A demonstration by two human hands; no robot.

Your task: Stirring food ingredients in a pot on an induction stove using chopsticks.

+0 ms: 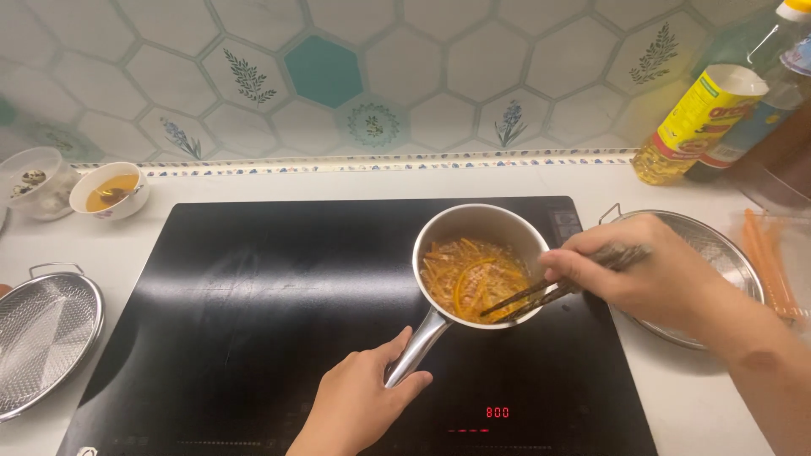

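Left hand (pixel 359 405) wrapped tight round the saucepan handle (pixel 416 348), right hand (pixel 650 274) pinching dark chopsticks (pixel 541 295), tips down in orange shreds (pixel 471 279) on the black cooktop (pixel 253 304).

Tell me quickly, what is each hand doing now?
Left hand: closed on the pan handle.
Right hand: closed on chopsticks, tips in the food in the pan.
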